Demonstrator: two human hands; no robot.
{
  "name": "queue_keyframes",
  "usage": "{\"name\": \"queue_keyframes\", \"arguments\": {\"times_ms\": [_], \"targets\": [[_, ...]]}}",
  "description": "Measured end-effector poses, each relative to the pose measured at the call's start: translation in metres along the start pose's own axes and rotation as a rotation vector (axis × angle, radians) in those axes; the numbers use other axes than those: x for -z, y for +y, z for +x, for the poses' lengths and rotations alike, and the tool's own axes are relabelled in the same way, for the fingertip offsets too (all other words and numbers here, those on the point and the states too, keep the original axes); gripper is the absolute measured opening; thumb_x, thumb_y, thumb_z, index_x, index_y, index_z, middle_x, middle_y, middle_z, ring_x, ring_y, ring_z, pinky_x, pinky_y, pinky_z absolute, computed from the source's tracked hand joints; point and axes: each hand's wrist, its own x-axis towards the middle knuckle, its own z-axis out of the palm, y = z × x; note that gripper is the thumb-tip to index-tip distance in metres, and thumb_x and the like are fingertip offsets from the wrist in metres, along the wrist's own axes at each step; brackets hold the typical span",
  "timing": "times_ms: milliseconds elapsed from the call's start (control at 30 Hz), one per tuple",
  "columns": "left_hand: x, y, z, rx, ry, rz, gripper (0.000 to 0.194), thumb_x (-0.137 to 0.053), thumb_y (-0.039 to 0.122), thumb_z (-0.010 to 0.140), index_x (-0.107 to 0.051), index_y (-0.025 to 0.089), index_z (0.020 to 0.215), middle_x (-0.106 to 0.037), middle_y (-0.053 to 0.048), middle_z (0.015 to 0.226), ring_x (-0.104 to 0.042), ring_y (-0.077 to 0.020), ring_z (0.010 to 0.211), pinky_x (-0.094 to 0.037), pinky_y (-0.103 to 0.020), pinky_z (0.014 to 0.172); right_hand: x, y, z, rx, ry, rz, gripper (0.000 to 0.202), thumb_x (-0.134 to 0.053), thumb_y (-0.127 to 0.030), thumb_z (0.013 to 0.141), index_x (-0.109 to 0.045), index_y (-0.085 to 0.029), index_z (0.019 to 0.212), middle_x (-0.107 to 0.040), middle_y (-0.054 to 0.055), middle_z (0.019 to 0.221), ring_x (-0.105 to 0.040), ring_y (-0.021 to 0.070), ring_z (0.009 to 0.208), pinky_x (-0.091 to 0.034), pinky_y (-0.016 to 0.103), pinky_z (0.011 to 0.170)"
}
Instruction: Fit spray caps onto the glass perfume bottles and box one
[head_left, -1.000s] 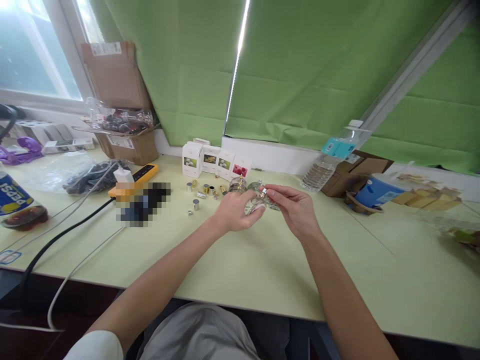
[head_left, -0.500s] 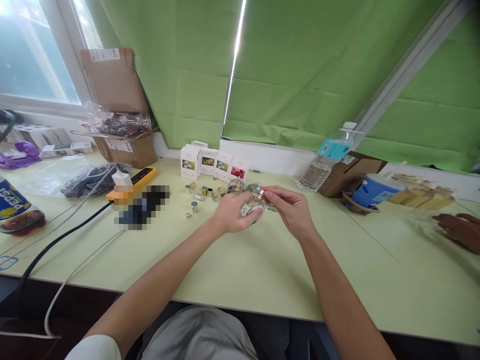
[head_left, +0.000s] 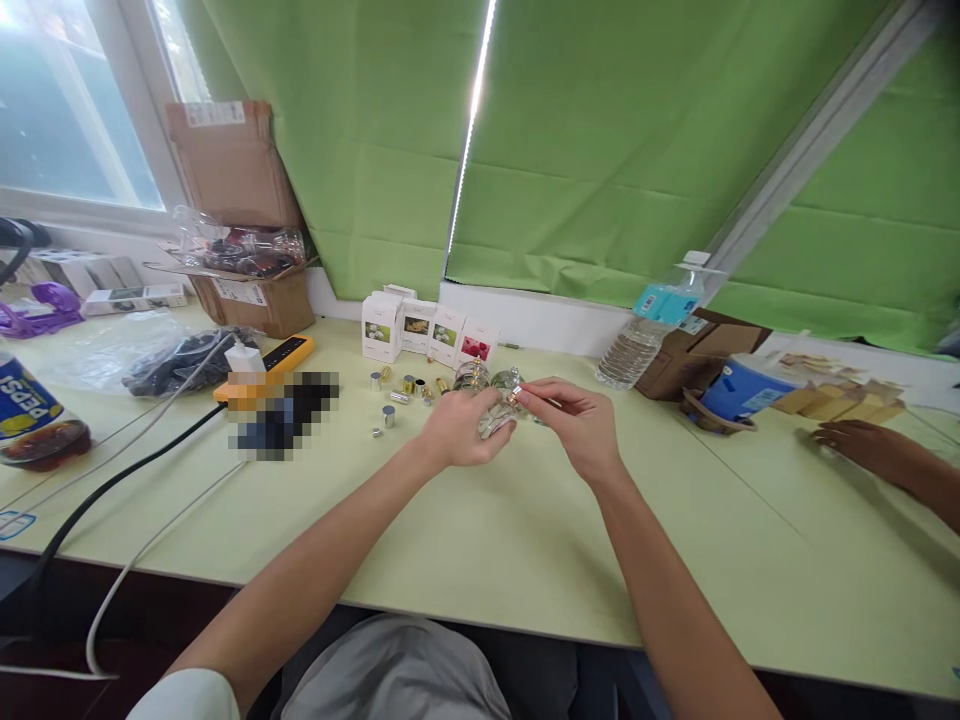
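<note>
A small clear glass bottle [head_left: 491, 422] is in my left hand [head_left: 459, 432], its fingers wrapped round it and partly hiding it. At the top of that bottle, my right hand [head_left: 583, 425] pinches a small shiny metal collar [head_left: 516, 394] between thumb and fingertips. Whether the collar sits on the neck cannot be made out. Just behind my hands stand a clear bottle with a gold-coloured top [head_left: 471, 376] and a greenish glass bottle [head_left: 507, 377]. Several silver and gold caps, one a silver cap [head_left: 388, 416], lie to the left of my left hand.
White picture boxes [head_left: 381, 328] line the back. Leftward are a yellow power strip [head_left: 285, 362], cables and a Pepsi bottle [head_left: 34, 415]. A large water bottle [head_left: 637, 335], a cardboard box [head_left: 701, 350] and a blue tub [head_left: 750, 388] stand right, near another person's hand [head_left: 862, 440].
My right hand has shifted slightly left, bringing the metal collar to the top of the bottle. The other person's hand has moved left across the table.
</note>
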Motion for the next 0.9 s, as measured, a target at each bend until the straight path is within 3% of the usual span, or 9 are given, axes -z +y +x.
{"name": "queue_keyframes", "arguments": {"times_ms": [233,900], "targets": [[-0.005,-0.009,-0.003,-0.072,0.015,0.194,0.019,-0.050,0.038,0.084,-0.052,0.019,0.085,-0.059,-0.005,0.067,-0.059,-0.0207,0.062,-0.037,-0.029,0.051,-0.011,0.000,-0.004,0.080,0.026,-0.084,0.016,-0.075,-0.037,0.077,-0.075,-0.021,0.079,-0.069,0.006,0.088,-0.062,0.0193,0.083,-0.052,0.033,0.074],[0.006,-0.003,0.001,-0.041,-0.037,0.034,0.014,-0.053,0.034,0.079,-0.052,0.020,0.078,-0.059,-0.003,0.065,-0.055,-0.0184,0.057,-0.036,-0.029,0.051,-0.010,0.005,-0.002,0.083,0.015,0.001,0.013,-0.078,-0.034,0.073,-0.074,-0.022,0.071,-0.068,0.006,0.087,-0.061,0.0200,0.082,-0.051,0.035,0.071]]}}
